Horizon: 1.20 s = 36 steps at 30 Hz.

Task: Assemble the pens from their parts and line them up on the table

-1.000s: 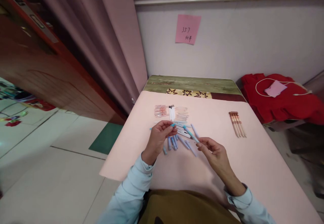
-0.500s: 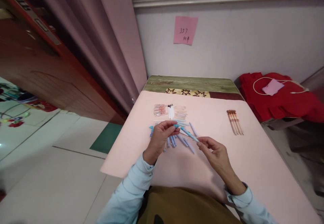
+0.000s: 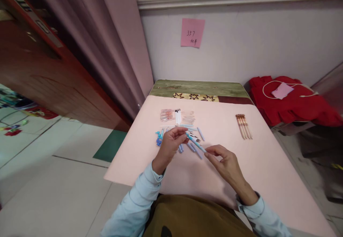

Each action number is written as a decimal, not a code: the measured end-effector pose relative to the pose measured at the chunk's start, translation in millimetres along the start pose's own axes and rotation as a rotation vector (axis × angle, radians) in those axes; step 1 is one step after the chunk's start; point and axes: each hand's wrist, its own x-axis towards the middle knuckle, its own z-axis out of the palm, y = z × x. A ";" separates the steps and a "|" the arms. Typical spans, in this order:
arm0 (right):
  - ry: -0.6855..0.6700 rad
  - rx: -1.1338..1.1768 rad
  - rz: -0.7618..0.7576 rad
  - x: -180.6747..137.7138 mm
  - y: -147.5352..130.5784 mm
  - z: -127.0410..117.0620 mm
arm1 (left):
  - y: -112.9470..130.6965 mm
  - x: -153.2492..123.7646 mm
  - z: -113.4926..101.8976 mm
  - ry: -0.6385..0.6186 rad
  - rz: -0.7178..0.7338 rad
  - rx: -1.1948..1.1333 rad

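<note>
I hold a slim blue pen [image 3: 197,144] in the air between my two hands, over the near half of the pale pink table cover [image 3: 227,194]. It slants, its far end to the left and its near end to the right. The barrel is straight and narrow, a bright turquoise toward the left that pales to a milky light blue at the right. Both tips are partly hidden by my fingers, so I cannot tell how they are shaped.

My left hand [image 3: 170,144] pinches the far end between thumb and fingertips; my right hand [image 3: 224,161] pinches the near end between thumb and forefinger, the other fingers loosely curled.

Beneath and just beyond the pen lie white refills [image 3: 193,139] with dark tips, and lilac-blue barrels [image 3: 197,152] are strewn around them. Left of my left hand sits a little heap of small blue pieces [image 3: 159,142]. Farther off, more white refills stand in a row between reddish clear tubes [image 3: 167,115] and paler tubes [image 3: 188,117]. Well to the right lie brown-topped beige pens [image 3: 244,127], side by side.
</note>
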 end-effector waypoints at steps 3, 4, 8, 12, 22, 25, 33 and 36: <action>0.009 -0.009 -0.002 -7.4 1.1 2.8 | -7.9 -4.2 3.5 0.017 0.012 0.022; 0.012 -0.003 0.007 -10.2 1.8 3.7 | -10.4 -5.6 4.9 0.023 0.014 0.030; 0.027 0.032 0.039 -20.4 8.4 5.5 | -16.5 -10.1 12.7 0.016 0.011 0.048; 0.034 0.075 0.083 -30.3 15.1 2.0 | -20.6 -13.9 26.7 -0.011 0.019 0.047; 0.073 -0.026 0.074 -58.2 15.5 -13.3 | -31.5 -33.1 55.9 -0.054 0.040 0.041; 0.088 0.093 0.124 -60.9 25.4 -13.1 | -39.4 -37.6 51.4 -0.029 0.050 0.079; 0.402 0.053 0.188 -15.4 79.2 -56.2 | -95.7 -52.4 1.8 0.160 0.424 0.762; 0.481 -0.156 0.238 10.5 93.3 -77.8 | -109.5 -56.6 -8.7 0.144 0.529 0.824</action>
